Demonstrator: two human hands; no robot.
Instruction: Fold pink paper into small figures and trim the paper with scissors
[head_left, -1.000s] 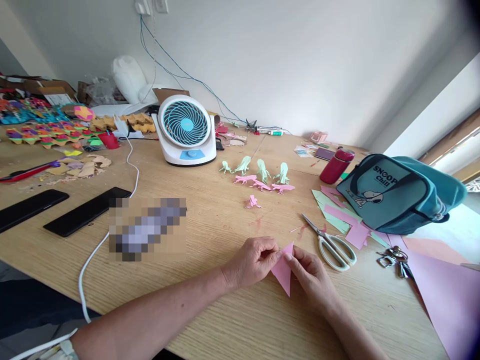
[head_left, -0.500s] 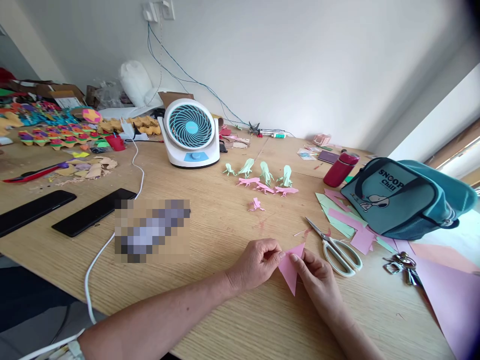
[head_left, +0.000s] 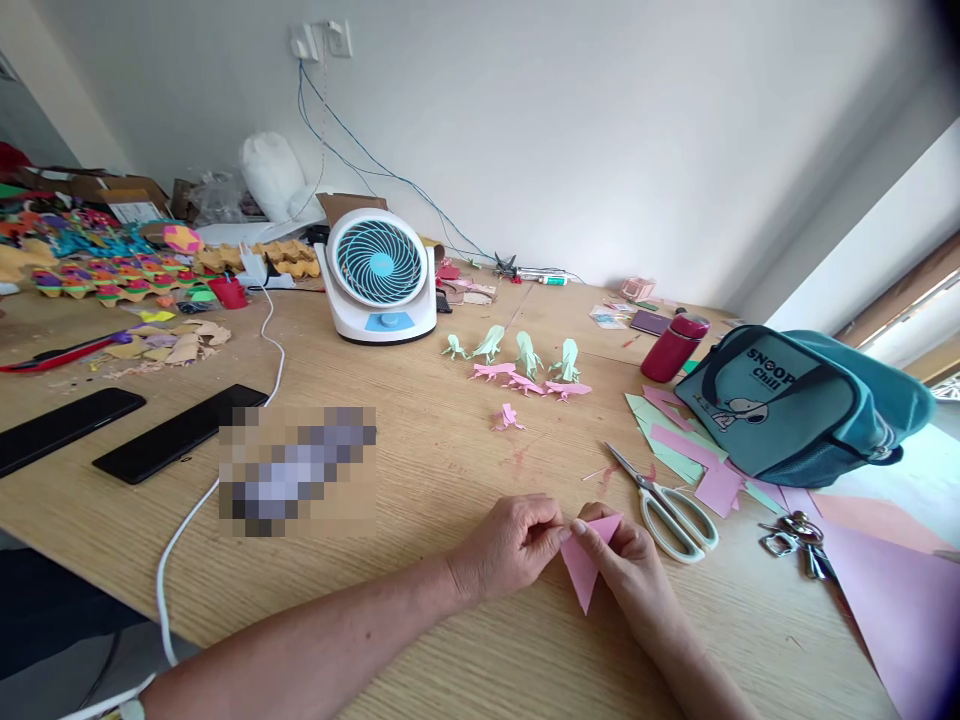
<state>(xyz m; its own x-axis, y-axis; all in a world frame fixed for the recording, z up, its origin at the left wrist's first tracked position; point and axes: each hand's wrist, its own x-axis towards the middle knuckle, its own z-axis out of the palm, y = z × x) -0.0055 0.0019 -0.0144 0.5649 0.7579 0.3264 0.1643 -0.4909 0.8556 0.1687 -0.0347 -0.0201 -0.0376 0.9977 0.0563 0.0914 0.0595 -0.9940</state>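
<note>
A folded piece of pink paper [head_left: 582, 572], shaped like a triangle with one point down, is held between both hands over the near part of the table. My left hand [head_left: 517, 545] is closed and pinches its left corner between thumb and forefinger. My right hand [head_left: 626, 560] grips the upper right part, thumb on the front face and fingers behind, hiding some of it. White-handled scissors [head_left: 671, 515] lie just beyond my right hand, blades pointing away. Farther back stand several folded green paper figures [head_left: 528, 355] and several pink ones [head_left: 508, 417].
A teal bag [head_left: 780, 405] and red bottle [head_left: 675, 347] stand at the right, beside paper scraps [head_left: 716, 490], keys [head_left: 801, 540] and a pink sheet [head_left: 900, 590]. The fan [head_left: 381, 275] stands at the back. Phones [head_left: 180, 435] and a white cable [head_left: 176, 540] lie left.
The pink paper has turned slightly, and my right thumb has moved closer to the left fingertips. The whole view has shifted slightly; objects on the table stay in place.
</note>
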